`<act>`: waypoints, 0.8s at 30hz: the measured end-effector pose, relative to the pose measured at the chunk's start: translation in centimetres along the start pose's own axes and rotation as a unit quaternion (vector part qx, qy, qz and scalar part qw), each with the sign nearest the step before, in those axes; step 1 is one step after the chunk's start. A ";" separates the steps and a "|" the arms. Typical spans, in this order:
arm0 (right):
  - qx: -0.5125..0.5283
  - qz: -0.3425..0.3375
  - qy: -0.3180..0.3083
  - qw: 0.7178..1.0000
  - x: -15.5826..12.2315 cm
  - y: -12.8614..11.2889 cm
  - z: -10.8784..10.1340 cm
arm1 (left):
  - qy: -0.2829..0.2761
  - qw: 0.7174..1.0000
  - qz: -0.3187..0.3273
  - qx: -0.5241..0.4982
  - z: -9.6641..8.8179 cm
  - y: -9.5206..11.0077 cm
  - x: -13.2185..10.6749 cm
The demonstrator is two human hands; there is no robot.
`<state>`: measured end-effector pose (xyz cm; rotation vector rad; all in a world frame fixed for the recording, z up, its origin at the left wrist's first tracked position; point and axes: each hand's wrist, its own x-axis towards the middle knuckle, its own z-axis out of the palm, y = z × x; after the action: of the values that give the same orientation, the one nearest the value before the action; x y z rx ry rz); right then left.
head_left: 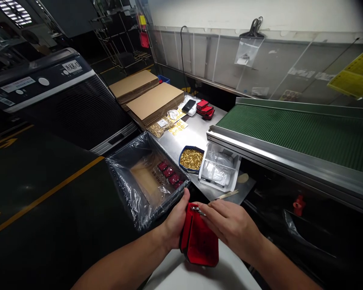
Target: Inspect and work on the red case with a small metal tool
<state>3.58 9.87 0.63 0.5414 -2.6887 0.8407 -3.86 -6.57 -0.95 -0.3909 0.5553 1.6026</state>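
My left hand [174, 222] grips the left side of a red pouch [199, 241] held low in front of me. My right hand [231, 225] rests on the pouch's top edge, fingertips pinching a small metal zipper pull [196, 209]. Just ahead on the left stands a box lined with clear plastic [130, 181]; several red pouches [170, 174] lie in a row inside it. A blue tray of small gold parts [191, 159] sits on the steel table [193, 135] beyond my hands.
A white bin of clear plastic bags [219, 169] stands beside the blue tray. A green conveyor belt [293, 129] runs along the right. Flat cardboard stacks [154, 100], more red pouches [205, 108], a phone [188, 105] and a large black machine [57, 100] lie further back.
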 end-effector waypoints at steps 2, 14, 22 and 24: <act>0.022 0.009 0.004 1.000 -0.5 0.4 -0.1 | -0.004 1.000 -0.005 0.000 -0.1 0.0 0.0; 0.171 0.032 0.206 0.963 -2.6 -3.8 2.2 | 0.100 0.991 0.019 -0.089 0.6 -0.2 0.5; 0.461 0.404 0.318 0.723 -1.1 -2.5 3.2 | 0.254 0.835 0.342 0.348 0.1 -1.5 -0.4; 0.512 0.438 0.306 0.673 -0.8 -1.9 3.0 | 0.191 0.777 0.387 0.459 0.4 -1.8 -1.4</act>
<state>4.67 6.81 -1.12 -0.8605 -1.4813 2.2591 -1.88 -7.44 -0.06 0.3326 1.9011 1.7628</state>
